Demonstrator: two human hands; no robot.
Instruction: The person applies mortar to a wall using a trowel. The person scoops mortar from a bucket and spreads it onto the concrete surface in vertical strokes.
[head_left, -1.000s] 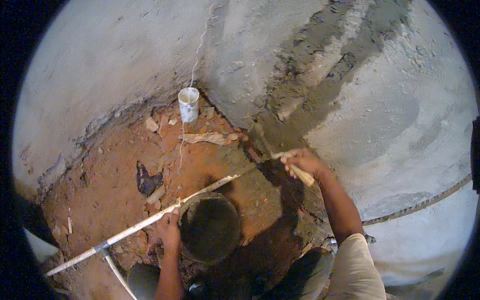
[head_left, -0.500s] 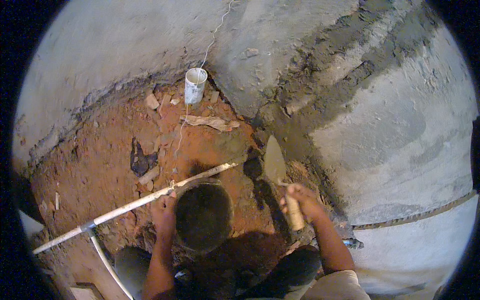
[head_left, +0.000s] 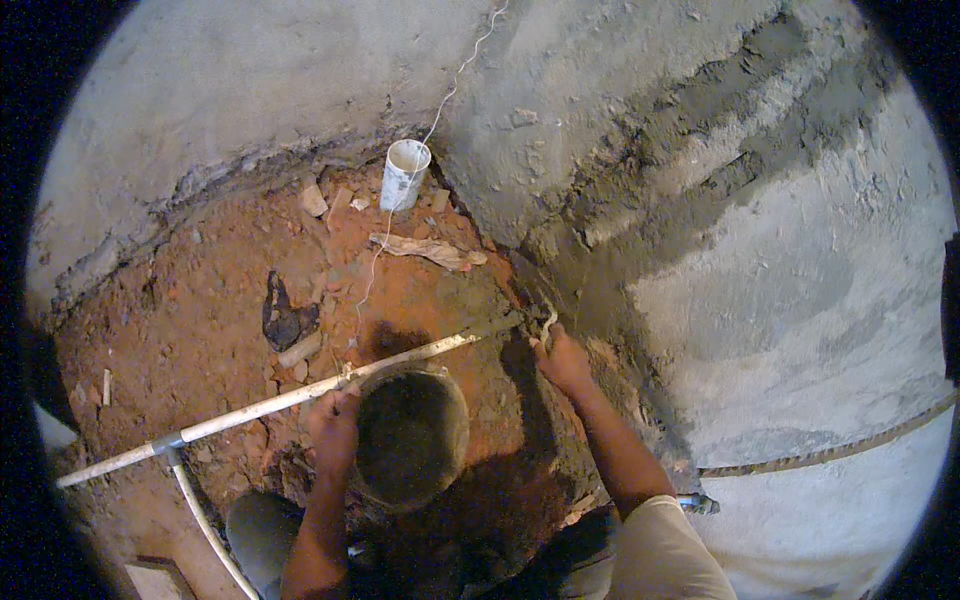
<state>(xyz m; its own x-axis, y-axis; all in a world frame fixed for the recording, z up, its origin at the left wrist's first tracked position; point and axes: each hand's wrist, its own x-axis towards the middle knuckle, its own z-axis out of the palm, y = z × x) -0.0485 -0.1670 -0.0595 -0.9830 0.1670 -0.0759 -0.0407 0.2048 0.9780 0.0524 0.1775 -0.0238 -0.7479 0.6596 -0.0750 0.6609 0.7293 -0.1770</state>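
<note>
My right hand (head_left: 562, 358) grips a trowel (head_left: 548, 325), whose blade is hard to make out against the dark wet mortar (head_left: 590, 290) at the foot of the right wall. My left hand (head_left: 332, 430) is closed at the left rim of a dark bucket (head_left: 410, 435), just under a long white pipe (head_left: 260, 408); exactly what its fingers hold is blurred. The pipe runs diagonally behind the bucket across reddish earth and has a grey tee with a branch toward me.
A white pipe stub (head_left: 402, 195) stands in the corner with a thin string (head_left: 450, 90) passing it. A crumpled strip (head_left: 425, 250), black scrap (head_left: 287, 325) and rubble lie on the soil. Plastered walls meet behind; wet mortar streaks (head_left: 720, 130) climb the right one.
My right hand drew the trowel down from the corner, showing its blade, then moved it forward and left toward the corner again. My left hand stays at the bucket. The view has shifted slightly.
</note>
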